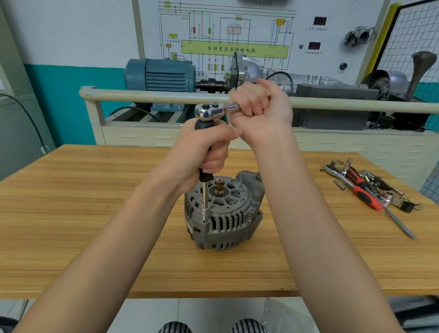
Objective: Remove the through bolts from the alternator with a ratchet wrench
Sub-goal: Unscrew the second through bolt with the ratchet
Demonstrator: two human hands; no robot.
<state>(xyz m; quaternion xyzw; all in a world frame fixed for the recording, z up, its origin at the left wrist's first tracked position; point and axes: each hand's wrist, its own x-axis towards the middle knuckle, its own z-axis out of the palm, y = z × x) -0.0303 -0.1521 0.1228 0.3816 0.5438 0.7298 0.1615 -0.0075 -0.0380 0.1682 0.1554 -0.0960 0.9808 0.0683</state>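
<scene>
A grey alternator point(223, 215) stands on the wooden table point(84, 210) with its shaft end up. A black-handled driver extension point(206, 188) stands upright on it, its thin steel shaft reaching down to a through bolt at the alternator's left rim. My left hand point(204, 150) grips the black handle. A chrome ratchet wrench point(209, 111) sits on top of the handle, its head pointing left. My right hand point(257, 104) grips the ratchet's handle, which is mostly hidden in the fist.
Loose tools lie at the table's right: a red-handled screwdriver point(364, 194), another ratchet point(334, 170), sockets and bits point(387, 193). Behind the table stands a training rig with a blue motor point(162, 74), a gearbox and a beige rail point(151, 96).
</scene>
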